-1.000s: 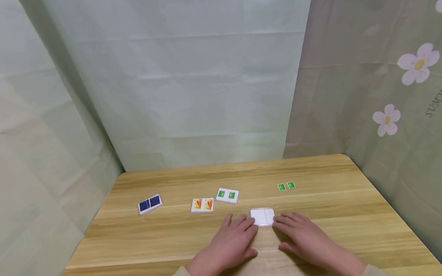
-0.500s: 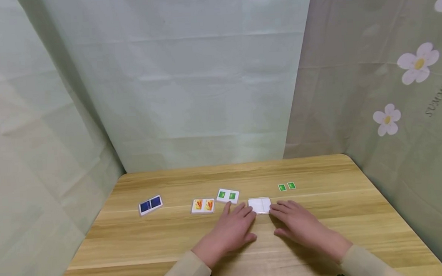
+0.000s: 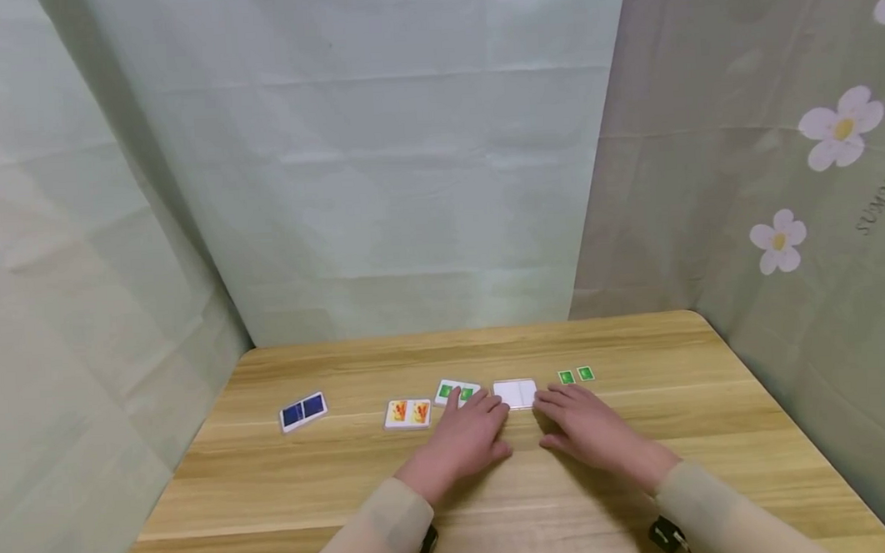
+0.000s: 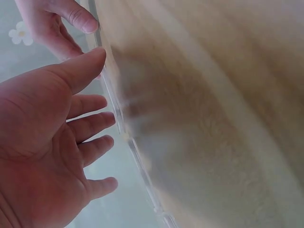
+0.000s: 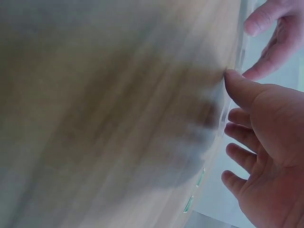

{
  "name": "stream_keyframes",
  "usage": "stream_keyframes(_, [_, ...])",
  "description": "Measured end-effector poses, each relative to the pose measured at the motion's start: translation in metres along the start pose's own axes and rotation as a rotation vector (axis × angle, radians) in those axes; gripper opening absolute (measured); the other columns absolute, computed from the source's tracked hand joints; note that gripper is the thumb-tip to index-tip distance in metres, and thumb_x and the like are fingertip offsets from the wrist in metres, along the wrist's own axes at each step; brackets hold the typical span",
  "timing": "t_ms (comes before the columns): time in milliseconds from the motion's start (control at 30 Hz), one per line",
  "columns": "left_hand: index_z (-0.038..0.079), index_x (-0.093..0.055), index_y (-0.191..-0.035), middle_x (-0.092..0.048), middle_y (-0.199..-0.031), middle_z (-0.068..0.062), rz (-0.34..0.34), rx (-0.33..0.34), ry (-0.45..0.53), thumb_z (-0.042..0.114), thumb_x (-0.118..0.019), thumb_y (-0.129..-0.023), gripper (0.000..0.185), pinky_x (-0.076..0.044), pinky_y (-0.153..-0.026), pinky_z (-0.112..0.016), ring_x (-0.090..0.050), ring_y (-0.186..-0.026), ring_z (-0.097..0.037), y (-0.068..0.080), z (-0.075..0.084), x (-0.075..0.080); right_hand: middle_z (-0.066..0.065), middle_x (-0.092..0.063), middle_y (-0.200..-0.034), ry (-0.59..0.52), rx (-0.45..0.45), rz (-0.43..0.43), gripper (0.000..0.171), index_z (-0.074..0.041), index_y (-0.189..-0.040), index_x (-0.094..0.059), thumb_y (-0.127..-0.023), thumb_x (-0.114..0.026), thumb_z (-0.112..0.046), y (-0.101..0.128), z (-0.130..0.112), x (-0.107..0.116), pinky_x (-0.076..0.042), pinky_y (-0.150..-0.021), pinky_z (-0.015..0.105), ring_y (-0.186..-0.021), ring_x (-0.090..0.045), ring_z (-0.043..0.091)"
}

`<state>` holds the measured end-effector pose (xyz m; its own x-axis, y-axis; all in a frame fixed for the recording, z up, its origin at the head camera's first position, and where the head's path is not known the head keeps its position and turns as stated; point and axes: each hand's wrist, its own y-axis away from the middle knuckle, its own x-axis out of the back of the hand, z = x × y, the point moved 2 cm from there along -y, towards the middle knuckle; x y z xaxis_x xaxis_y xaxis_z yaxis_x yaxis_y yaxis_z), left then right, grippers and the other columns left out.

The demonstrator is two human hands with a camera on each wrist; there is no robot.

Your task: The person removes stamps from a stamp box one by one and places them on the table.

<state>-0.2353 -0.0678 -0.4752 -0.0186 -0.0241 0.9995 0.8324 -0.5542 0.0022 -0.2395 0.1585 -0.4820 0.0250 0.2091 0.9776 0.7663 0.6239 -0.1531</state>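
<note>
A flat white case [image 3: 515, 396] with a clear rim and a line down its middle lies on the wooden table [image 3: 530, 514]. My left hand [image 3: 466, 436] is at its left side, fingertips right at the rim. On the opposite side my right hand [image 3: 591, 426] has its fingertips at the right rim. Both hands are palm down with fingers stretched forward, gripping nothing. The left hand overlaps part of a white case with two green pictures [image 3: 445, 390]. Just beyond the right fingertips lie two small green cards [image 3: 566, 377]. In the wrist views the fingers look extended and slightly spread.
Left of the hands lies a white case with two orange pictures [image 3: 408, 414]. Farther left is one with two dark blue pictures [image 3: 303, 411]. Fabric walls [image 3: 406, 161] enclose the table's back and sides. Dark wrist devices [image 3: 666, 535] show under the sleeves.
Both hands have moved forward across the table, and the white case between them has slid away from me and slightly left. The left fingers now overlap the green-picture case.
</note>
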Motion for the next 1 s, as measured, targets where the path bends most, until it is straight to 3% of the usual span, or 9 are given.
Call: stream_keyframes(1000, [0.013, -0.058, -0.159, -0.051, -0.167, -0.007, -0.041, 0.150, 0.063, 0.053, -0.070, -0.107, 0.066, -0.027, -0.128, -0.066, -0.039, -0.160, -0.031, -0.048, -0.030, -0.007, 0.025, -0.059, -0.156, -0.013, -0.009, -0.016, 0.059, 0.006, -0.150, -0.062, -0.106, -0.077, -0.029, -0.056, 0.033, -0.014, -0.038, -0.123, 0.061, -0.147, -0.052, 0.047])
